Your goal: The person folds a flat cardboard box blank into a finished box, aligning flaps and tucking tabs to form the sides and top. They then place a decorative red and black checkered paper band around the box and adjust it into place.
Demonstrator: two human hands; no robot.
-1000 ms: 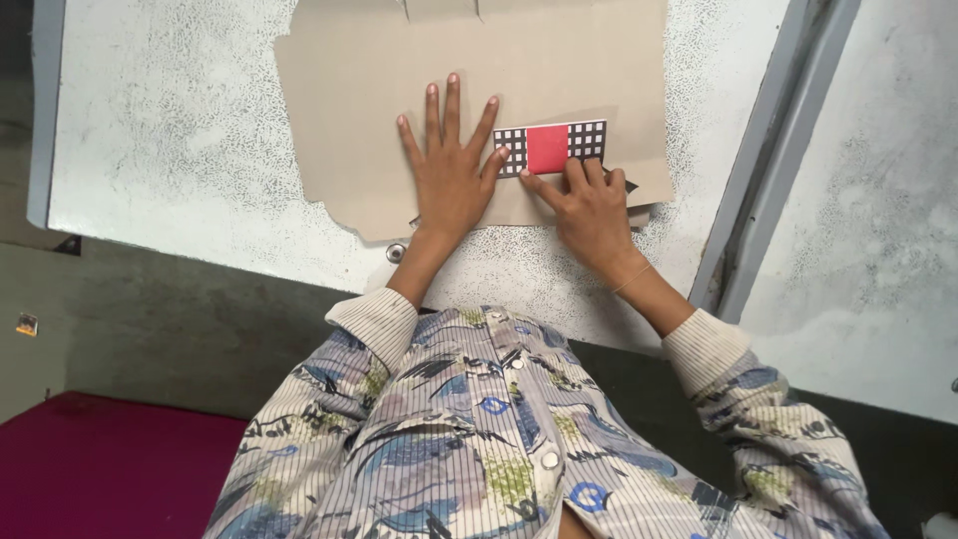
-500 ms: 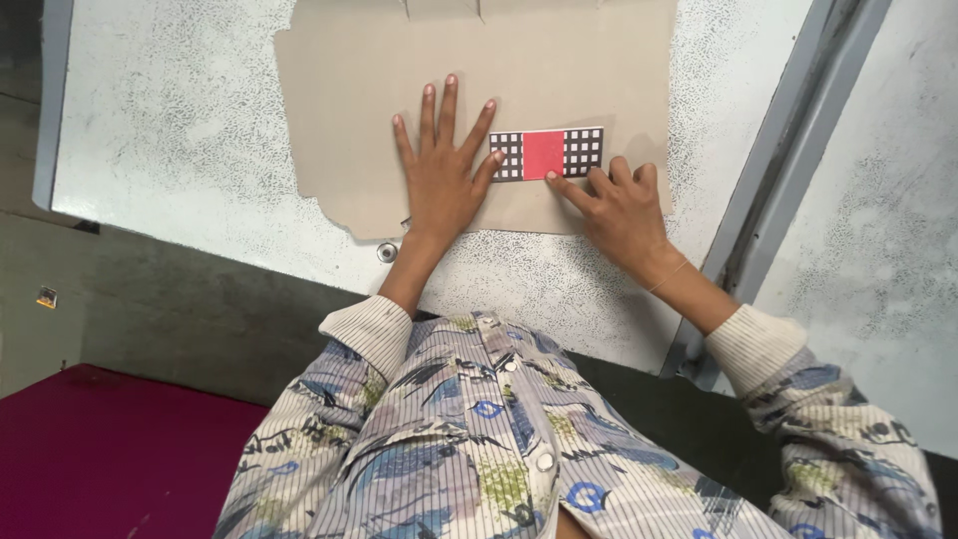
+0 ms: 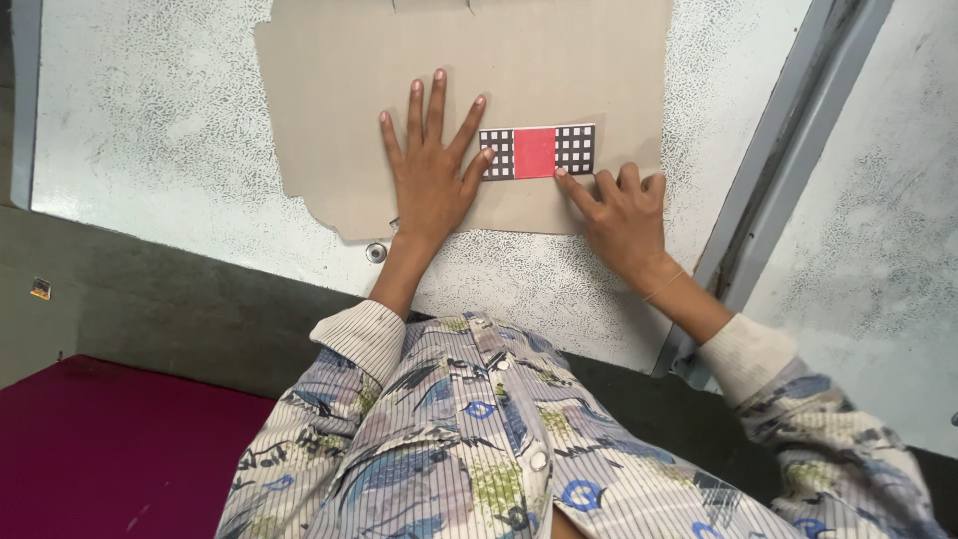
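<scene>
Since earlier, both hands had barely shifted. Left hand (image 3: 431,178) lay flat, fingers spread, on cardboard (image 3: 329,100), touching the label's (image 3: 538,152) left end; right hand (image 3: 621,210) pressed an outstretched forefinger against its lower edge, gripping nothing.

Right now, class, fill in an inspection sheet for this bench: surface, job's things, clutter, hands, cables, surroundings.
Surface: speckled grey table, worn, metal rail at its right.
Job's things: cardboard sheet lying flat, lower left edge torn; label, red middle with black grid ends, lying on the cardboard.
Clutter: small round fitting by the table's near edge.
Hands: left hand flat on the cardboard, fingers spread, thumb at the label's left end; right hand with forefinger touching the label's lower right edge.
Cables: nothing seen.
Surroundings: dark floor, maroon mat at lower left.
</scene>
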